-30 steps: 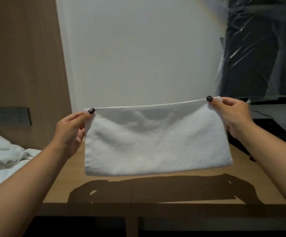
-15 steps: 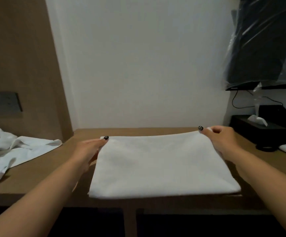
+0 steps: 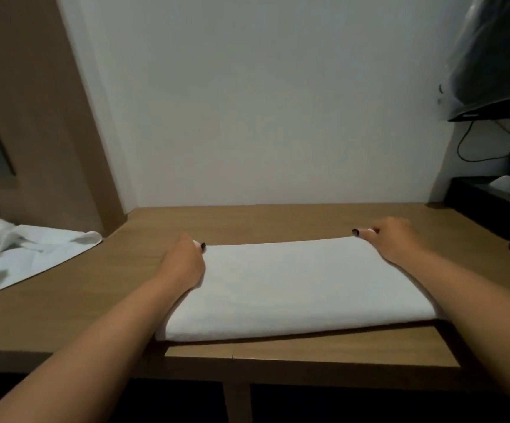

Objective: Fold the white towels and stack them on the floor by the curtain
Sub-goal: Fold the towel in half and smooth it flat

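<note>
**Folded towel laid flat, both far corners held**

The white towel (image 3: 293, 288) was folded into a wide, even rectangle, its surface smooth and its near edge thick with layers. It lay flat on the wooden surface (image 3: 131, 270), close to the front edge. The left hand (image 3: 183, 264) pinched the far left corner; the right hand (image 3: 397, 239) pinched the far right corner. On each hand the fingers (image 3: 369, 232) were curled, thumb pressed over cloth. Loose white linen (image 3: 18, 254) lay crumpled at the left.
</note>
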Available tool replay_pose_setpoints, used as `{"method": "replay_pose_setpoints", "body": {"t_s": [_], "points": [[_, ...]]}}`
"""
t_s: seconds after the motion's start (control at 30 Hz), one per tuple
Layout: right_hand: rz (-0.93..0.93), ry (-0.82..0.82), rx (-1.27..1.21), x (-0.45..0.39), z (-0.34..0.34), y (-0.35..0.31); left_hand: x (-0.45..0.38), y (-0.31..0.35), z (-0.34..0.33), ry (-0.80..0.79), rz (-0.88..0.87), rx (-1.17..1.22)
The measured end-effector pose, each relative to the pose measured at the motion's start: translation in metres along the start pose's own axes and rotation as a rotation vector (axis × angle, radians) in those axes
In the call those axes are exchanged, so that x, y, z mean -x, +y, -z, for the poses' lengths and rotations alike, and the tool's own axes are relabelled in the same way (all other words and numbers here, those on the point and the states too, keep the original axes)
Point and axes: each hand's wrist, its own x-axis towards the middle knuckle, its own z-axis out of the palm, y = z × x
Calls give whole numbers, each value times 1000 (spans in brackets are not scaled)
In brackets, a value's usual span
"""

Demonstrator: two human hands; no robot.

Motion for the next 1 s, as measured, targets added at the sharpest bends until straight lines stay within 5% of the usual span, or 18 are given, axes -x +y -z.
{"method": "replay_pose_setpoints", "body": {"t_s": [0.13, 0.27, 0.43, 0.77, 1.0], "points": [[-46, -73, 218, 1, 8, -20, 3, 13, 18, -123, -54, -365], [80, 162, 146, 4, 8, -41, 5, 43, 50, -303, -92, -608], [317, -60, -163, 61, -12, -102, 65, 91, 20, -293, -314, -394], [432, -445, 123, 96, -27, -127, 73, 59, -20, -315, -271, -275], [310, -470, 230, 70, -28, -98, 57, 37, -10, -340, -191, -332]]}}
